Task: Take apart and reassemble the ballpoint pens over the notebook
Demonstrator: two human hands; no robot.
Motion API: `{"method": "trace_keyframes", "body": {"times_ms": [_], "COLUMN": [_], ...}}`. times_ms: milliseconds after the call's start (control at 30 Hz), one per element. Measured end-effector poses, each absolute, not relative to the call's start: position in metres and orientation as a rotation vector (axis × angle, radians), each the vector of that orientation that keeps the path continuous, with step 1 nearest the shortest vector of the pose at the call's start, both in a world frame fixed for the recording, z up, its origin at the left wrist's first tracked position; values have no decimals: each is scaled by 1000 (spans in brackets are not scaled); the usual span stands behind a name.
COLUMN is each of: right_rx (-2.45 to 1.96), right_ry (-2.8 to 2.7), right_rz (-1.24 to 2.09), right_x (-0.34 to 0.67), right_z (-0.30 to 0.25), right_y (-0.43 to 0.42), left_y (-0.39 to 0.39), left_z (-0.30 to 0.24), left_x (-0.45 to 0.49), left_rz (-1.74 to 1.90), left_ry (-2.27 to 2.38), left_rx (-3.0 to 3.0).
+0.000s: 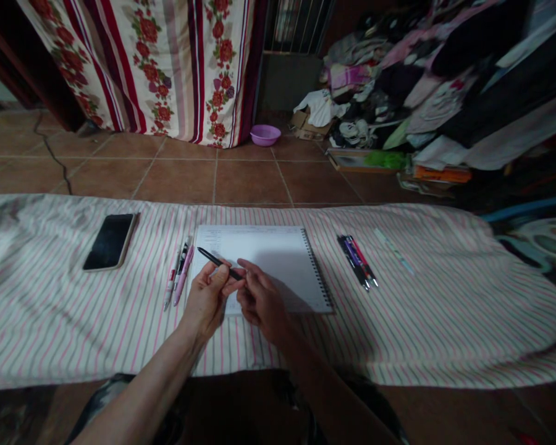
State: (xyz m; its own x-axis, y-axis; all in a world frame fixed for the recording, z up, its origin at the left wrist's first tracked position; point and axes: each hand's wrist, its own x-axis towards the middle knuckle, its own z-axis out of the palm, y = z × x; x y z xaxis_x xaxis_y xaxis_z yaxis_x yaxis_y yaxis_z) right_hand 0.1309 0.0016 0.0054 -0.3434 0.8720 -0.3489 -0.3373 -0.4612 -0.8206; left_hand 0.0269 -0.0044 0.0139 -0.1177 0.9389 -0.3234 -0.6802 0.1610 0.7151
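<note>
A black pen (212,256) is held above a spiral notebook (278,253), its tip end pointing up and to the left. My left hand (207,295) is closed round the middle of the pen, thumb on top. At the pen's other end, my right hand (263,300) has its fingers bent in and touching it; the exact grip is partly hidden. Beneath both hands lies the open notebook, spiral on its right, with faint print along the page's top and left. Several pens (181,272) lie close to its left edge.
More pens (356,261) and a pale, slim stick-like item (395,251) rest on the right. A phone (111,242) lies at the left on the striped cloth (445,290). Beyond are a purple basin (265,135), a floral curtain (148,68) and piled clothes (398,80).
</note>
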Motion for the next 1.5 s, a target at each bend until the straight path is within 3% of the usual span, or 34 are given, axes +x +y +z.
{"method": "trace_keyframes", "body": {"times_ms": [167,600,700,1033,1300,1500], "right_rx": [-1135,-1257,-1245,-1420,-1403,-1415], "right_ry": [-952,-1964,-2001,-1777,-1117,-1292], "right_rz": [1664,468,357,775,1595,1551], "right_x": [127,140,139,138,132,134], "right_z": [-3,-7,-7,-5,9,7], "right_y": [5,3,2,-1,-1,4], "left_y": [-2,9,6,-4,-5,-4], "left_z": [13,13,11,13,17,18], "left_x": [27,15,18,23,26,29], "left_rz": [1488,1571,1546,1506,1499,1552], "left_ry": [957,984,984,976,932,940], "left_rx": [342,297,273,288,286,273]}}
